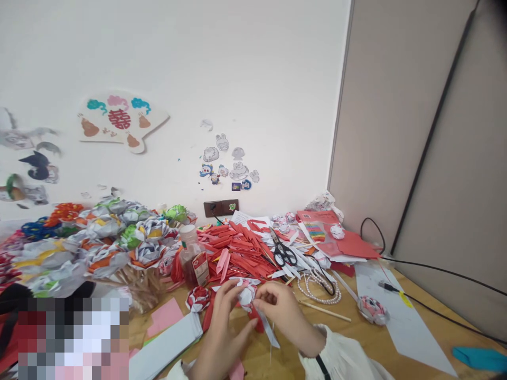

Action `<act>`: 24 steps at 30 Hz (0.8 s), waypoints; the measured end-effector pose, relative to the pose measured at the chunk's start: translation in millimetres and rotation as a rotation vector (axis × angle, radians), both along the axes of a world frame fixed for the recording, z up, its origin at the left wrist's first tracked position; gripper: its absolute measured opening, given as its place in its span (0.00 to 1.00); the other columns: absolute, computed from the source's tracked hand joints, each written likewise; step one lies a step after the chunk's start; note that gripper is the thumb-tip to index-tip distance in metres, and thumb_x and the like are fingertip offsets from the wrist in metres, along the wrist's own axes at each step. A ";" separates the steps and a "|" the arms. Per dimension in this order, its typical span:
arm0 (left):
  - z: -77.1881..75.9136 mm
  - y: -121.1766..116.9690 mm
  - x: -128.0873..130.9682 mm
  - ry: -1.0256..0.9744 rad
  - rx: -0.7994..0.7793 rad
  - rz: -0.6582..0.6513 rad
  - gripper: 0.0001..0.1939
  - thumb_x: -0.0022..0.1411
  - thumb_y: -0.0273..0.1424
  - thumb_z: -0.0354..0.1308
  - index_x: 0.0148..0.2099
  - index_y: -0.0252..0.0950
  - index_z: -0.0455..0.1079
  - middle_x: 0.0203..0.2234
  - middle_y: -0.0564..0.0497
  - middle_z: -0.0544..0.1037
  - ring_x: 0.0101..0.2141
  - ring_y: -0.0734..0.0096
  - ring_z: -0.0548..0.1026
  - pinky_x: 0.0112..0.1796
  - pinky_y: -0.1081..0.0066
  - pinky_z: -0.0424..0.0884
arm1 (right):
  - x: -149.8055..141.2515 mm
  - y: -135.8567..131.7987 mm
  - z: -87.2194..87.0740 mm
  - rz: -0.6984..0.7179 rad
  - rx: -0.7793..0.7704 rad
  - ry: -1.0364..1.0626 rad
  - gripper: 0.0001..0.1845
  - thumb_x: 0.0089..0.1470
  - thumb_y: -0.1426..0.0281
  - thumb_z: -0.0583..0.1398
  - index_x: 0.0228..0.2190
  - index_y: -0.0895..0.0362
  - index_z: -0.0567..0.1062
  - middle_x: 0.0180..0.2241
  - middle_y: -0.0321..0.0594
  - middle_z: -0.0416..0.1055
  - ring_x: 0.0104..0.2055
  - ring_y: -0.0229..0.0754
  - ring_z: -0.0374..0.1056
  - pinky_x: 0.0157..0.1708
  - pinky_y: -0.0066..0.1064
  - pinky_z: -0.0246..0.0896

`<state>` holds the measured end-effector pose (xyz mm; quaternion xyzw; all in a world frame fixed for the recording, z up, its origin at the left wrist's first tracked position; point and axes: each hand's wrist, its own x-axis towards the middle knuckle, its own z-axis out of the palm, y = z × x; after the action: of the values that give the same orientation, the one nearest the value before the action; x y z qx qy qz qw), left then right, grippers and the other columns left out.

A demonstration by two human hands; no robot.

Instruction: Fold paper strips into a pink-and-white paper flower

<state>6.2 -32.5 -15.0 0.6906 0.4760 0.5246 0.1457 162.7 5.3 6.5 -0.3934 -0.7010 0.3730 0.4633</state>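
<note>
My left hand and my right hand meet low in the middle of the view, over a wooden table. Both pinch a small paper flower of white and red printed paper. A thin stick and a white paper strip hang down from it below my right hand. My fingers are curled round the flower. A finished paper rose lies just left of my left hand. A heap of folded red paper strips lies behind my hands.
Black scissors rest on the paper scraps, with a pearl string beside them. A small bottle stands left of the red heap. Bundled paper flowers fill the left. Another paper rose, black cables and red card lie right.
</note>
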 end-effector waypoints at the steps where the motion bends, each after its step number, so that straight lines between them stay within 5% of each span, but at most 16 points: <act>1: 1.1 -0.6 1.1 -0.083 -0.018 -0.034 0.25 0.55 0.32 0.58 0.55 0.46 0.59 0.56 0.44 0.61 0.58 0.55 0.59 0.53 0.55 0.64 | 1.2 -0.8 1.4 -0.030 0.071 -0.056 0.04 0.44 0.77 0.60 0.22 0.58 0.73 0.22 0.33 0.67 0.25 0.36 0.62 0.26 0.26 0.54; 5: 1.0 6.7 1.2 -0.414 -0.109 -0.102 0.25 0.55 0.38 0.58 0.54 0.42 0.60 0.55 0.43 0.65 0.57 0.54 0.62 0.53 0.58 0.65 | 6.4 -2.9 5.2 -0.072 0.336 -0.237 0.07 0.46 0.81 0.62 0.25 0.57 0.73 0.24 0.32 0.66 0.28 0.36 0.63 0.28 0.26 0.52; 8: -0.5 14.7 -1.3 -0.477 -0.221 -0.106 0.27 0.50 0.43 0.62 0.51 0.40 0.64 0.52 0.43 0.69 0.55 0.52 0.65 0.52 0.59 0.65 | 7.9 -3.7 4.5 -0.062 0.449 -0.305 0.07 0.48 0.80 0.62 0.25 0.57 0.72 0.25 0.33 0.67 0.30 0.38 0.63 0.30 0.26 0.52; 13: -0.2 16.1 -1.7 -0.517 -0.316 -0.136 0.30 0.49 0.45 0.62 0.53 0.41 0.62 0.55 0.43 0.67 0.55 0.55 0.65 0.51 0.62 0.66 | 8.2 -4.9 3.3 -0.084 0.498 -0.335 0.06 0.49 0.78 0.62 0.27 0.56 0.72 0.27 0.34 0.68 0.32 0.39 0.63 0.32 0.27 0.53; 24: -7.5 15.3 1.0 -0.516 -0.180 -0.117 0.26 0.52 0.42 0.61 0.51 0.43 0.60 0.51 0.44 0.67 0.52 0.55 0.68 0.50 0.58 0.67 | 6.1 -5.2 0.0 -0.119 0.537 -0.251 0.05 0.55 0.74 0.58 0.32 0.54 0.75 0.28 0.36 0.71 0.32 0.39 0.65 0.31 0.28 0.55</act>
<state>7.2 -17.2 -22.5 0.5448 0.4271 0.6296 0.3528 168.8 0.2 6.5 -0.3402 -0.8022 0.0949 0.4813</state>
